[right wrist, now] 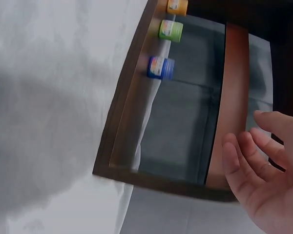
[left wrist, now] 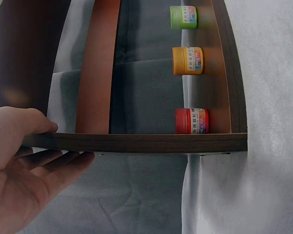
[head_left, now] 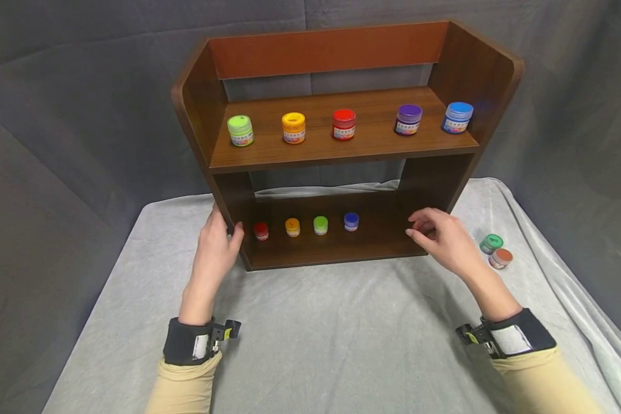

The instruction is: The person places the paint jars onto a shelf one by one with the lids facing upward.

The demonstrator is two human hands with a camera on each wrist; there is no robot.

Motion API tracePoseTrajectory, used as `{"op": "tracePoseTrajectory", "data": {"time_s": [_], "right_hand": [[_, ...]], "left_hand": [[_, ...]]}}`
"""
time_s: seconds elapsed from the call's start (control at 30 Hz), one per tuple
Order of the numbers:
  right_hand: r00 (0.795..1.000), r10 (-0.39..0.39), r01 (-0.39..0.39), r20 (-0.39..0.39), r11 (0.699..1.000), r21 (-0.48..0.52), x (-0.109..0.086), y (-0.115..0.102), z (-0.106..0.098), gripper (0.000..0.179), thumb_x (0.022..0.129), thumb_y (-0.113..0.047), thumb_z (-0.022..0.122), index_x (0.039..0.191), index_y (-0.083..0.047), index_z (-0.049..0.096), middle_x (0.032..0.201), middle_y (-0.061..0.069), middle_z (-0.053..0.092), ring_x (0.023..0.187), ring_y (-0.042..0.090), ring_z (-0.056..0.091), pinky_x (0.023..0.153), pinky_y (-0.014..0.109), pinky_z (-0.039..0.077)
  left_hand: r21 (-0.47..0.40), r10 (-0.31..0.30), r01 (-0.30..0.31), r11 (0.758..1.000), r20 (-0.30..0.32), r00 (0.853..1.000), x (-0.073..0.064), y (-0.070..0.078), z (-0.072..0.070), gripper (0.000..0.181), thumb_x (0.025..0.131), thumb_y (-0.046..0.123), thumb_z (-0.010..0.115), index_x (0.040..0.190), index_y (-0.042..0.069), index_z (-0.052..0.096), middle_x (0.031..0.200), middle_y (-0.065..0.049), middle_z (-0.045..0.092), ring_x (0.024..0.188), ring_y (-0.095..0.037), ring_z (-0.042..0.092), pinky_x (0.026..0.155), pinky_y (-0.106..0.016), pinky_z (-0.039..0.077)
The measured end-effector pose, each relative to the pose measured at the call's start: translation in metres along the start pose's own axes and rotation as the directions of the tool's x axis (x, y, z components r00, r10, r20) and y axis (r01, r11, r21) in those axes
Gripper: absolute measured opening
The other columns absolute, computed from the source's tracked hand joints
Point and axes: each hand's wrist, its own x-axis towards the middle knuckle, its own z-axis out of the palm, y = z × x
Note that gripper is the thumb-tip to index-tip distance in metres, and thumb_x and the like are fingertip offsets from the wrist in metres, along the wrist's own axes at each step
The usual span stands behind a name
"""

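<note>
My left hand [head_left: 213, 248] grips the left side panel of a dark brown two-tier shelf [head_left: 375, 118], thumb on the inner side and fingers outside in the left wrist view. At the shelf's lower right end hovers my right hand [head_left: 445, 240], its fingers loosely bent and holding nothing. On the lower tier stand small paint jars: red [head_left: 261, 231], orange-yellow [head_left: 292, 227], light green [head_left: 320, 225] and blue [head_left: 351, 222]. Larger jars line the upper tier: light green [head_left: 240, 131], yellow [head_left: 293, 128], red [head_left: 344, 125], purple [head_left: 408, 120] and blue [head_left: 457, 118].
To the right of the shelf, a green jar [head_left: 491, 244] and a brown-orange jar [head_left: 500, 259] sit close together on the grey cloth-covered table [head_left: 331, 333]. Grey curtains [head_left: 83, 115] hang behind and at both sides.
</note>
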Motion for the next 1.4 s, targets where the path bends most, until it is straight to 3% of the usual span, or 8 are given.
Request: {"op": "tracePoseTrajectory", "data": {"time_s": [0.4, 0.53, 0.9, 1.1, 1.23, 1.4], "right_hand": [[0.995, 0.058, -0.051, 0.085, 0.995, -0.084, -0.018, 0.026, -0.029, 0.009, 0.089, -0.014, 0.074, 0.095, -0.008, 0.071, 0.085, 0.006, 0.074, 0.077, 0.017, 0.066, 0.065, 0.023, 0.053], [0.995, 0.062, -0.053, 0.077, 0.992, -0.117, -0.021, 0.037, -0.036, 0.007, 0.088, -0.012, 0.073, 0.093, -0.008, 0.072, 0.082, 0.006, 0.074, 0.073, 0.016, 0.065, 0.061, 0.022, 0.051], [0.991, 0.127, -0.121, 0.028, 0.979, -0.164, -0.024, 0.06, -0.043, 0.013, 0.086, -0.008, 0.073, 0.097, -0.003, 0.07, 0.091, 0.02, 0.074, 0.078, 0.035, 0.071, 0.063, 0.034, 0.048], [0.968, 0.25, -0.24, 0.038, 0.954, -0.18, -0.023, 0.076, -0.045, 0.023, 0.089, -0.012, 0.069, 0.108, 0.0, 0.067, 0.099, 0.028, 0.072, 0.086, 0.042, 0.069, 0.065, 0.036, 0.046], [0.947, 0.319, -0.304, 0.045, 0.931, -0.201, -0.023, 0.09, -0.046, 0.028, 0.091, -0.015, 0.067, 0.115, 0.001, 0.064, 0.107, 0.031, 0.069, 0.094, 0.046, 0.066, 0.07, 0.048, 0.048], [0.935, 0.353, -0.336, 0.035, 0.913, -0.231, -0.025, 0.11, -0.046, 0.032, 0.092, -0.014, 0.063, 0.118, 0.004, 0.061, 0.114, 0.032, 0.064, 0.101, 0.05, 0.062, 0.08, 0.06, 0.045]], "left_hand": [[0.005, -0.014, 0.014, 1.0, 0.008, 1.0, 0.0, 0.001, 0.0, 0.05, 0.096, 0.009, 0.058, 0.141, -0.003, 0.039, 0.126, -0.028, 0.057, 0.119, -0.043, 0.06, 0.1, -0.056, 0.051], [0.004, -0.028, 0.028, 1.0, 0.017, 0.999, 0.0, 0.001, 0.0, 0.05, 0.097, 0.009, 0.057, 0.142, -0.003, 0.038, 0.126, -0.027, 0.057, 0.12, -0.043, 0.059, 0.1, -0.055, 0.05], [0.006, -0.003, 0.003, 1.0, -0.003, 1.0, 0.001, -0.001, 0.001, 0.051, 0.096, 0.009, 0.058, 0.141, -0.003, 0.039, 0.126, -0.028, 0.057, 0.119, -0.044, 0.06, 0.099, -0.056, 0.051], [0.003, -0.011, 0.011, 1.0, 0.002, 1.0, 0.001, 0.0, 0.0, 0.051, 0.096, 0.009, 0.058, 0.142, -0.002, 0.038, 0.128, -0.027, 0.057, 0.121, -0.044, 0.059, 0.099, -0.057, 0.05], [0.003, -0.019, 0.019, 1.0, 0.009, 1.0, 0.001, 0.0, 0.0, 0.05, 0.096, 0.008, 0.057, 0.141, -0.003, 0.039, 0.128, -0.027, 0.057, 0.12, -0.044, 0.059, 0.099, -0.057, 0.05], [0.003, -0.019, 0.019, 1.0, 0.008, 1.0, 0.001, 0.0, 0.0, 0.051, 0.096, 0.008, 0.057, 0.142, -0.003, 0.038, 0.128, -0.027, 0.056, 0.121, -0.044, 0.059, 0.1, -0.056, 0.05]]}}
